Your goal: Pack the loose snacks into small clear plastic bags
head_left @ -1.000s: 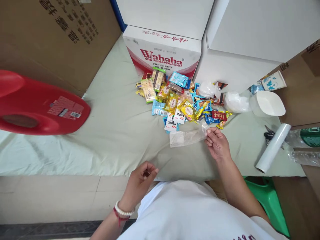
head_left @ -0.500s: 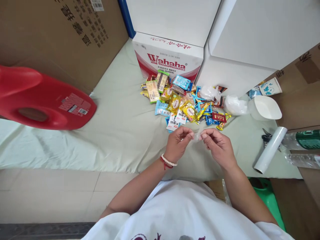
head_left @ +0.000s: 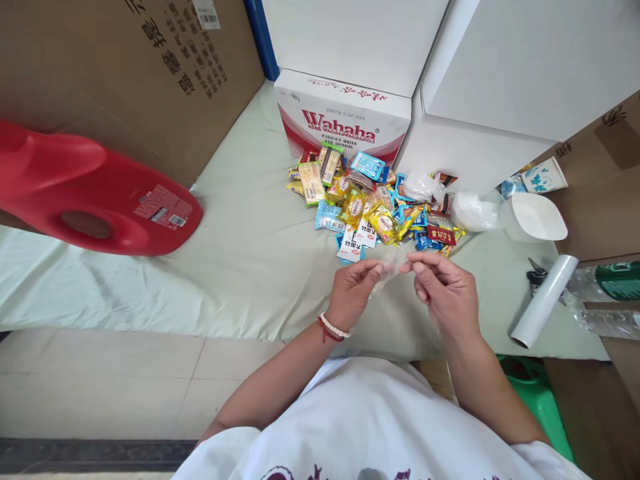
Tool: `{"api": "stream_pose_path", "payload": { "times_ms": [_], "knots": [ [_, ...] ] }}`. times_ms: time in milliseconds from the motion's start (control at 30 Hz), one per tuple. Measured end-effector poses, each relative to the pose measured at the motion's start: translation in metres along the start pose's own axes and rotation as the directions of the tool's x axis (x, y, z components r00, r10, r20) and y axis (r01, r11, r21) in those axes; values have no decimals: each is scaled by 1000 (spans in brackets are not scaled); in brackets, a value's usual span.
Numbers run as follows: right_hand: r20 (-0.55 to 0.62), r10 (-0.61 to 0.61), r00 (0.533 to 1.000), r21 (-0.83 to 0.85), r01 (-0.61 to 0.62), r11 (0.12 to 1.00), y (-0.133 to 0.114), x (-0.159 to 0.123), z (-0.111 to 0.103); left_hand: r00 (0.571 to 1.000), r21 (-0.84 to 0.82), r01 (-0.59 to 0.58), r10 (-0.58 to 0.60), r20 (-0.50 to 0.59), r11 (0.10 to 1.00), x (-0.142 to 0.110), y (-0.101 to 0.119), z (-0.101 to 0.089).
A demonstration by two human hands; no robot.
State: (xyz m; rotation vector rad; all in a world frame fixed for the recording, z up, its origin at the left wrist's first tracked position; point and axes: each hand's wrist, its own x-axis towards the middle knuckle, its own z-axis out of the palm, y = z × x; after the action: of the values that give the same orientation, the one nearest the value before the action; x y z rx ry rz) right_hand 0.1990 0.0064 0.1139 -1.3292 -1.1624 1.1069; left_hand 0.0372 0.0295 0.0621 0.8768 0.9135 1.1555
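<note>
Between my two hands is a thin, clear plastic bag point(head_left: 389, 269), partly see-through and hard to outline. My left hand point(head_left: 353, 290), with a white bead bracelet and red cord at the wrist, pinches its left side. On the other side, my right hand point(head_left: 445, 287) grips the bag's edge between thumb and forefinger. Just beyond the fingers lies a heap of wrapped snacks point(head_left: 383, 223) in yellow, blue, white and red packets. Crumpled clear plastic bags point(head_left: 475, 212) lie at the heap's right side.
A Wahaha carton point(head_left: 345, 120) stands behind the heap. At left is a large red jug point(head_left: 125, 200). To the right are a white plastic bowl point(head_left: 537, 217), a paper cup point(head_left: 545, 177), a white roll point(head_left: 545, 300), scissors point(head_left: 536, 275) and plastic bottles point(head_left: 613, 280).
The plastic bag is more spread out between my hands. My right hand has shifted slightly to the right and turned. The whole view has moved a little.
</note>
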Motion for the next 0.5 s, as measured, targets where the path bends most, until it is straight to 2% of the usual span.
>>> {"api": "stream_pose_path", "payload": {
  "times_ms": [133,267,367,500],
  "knots": [
    [-98,-40,994,-132,27,991,9,3,3,996,-156,91,-89,17,984,-1,-1,2],
    [-35,-152,988,-278,137,951,12,2,16,990,-224,139,-142,3,965,-5,3,7],
    [-37,-170,985,-225,157,962,13,2,18,984,-243,163,-175,-28,956,-6,8,9],
    [-52,-64,997,-77,60,995,18,6,13,981,-290,173,-190,-31,941,-5,12,7]
  ]
}}
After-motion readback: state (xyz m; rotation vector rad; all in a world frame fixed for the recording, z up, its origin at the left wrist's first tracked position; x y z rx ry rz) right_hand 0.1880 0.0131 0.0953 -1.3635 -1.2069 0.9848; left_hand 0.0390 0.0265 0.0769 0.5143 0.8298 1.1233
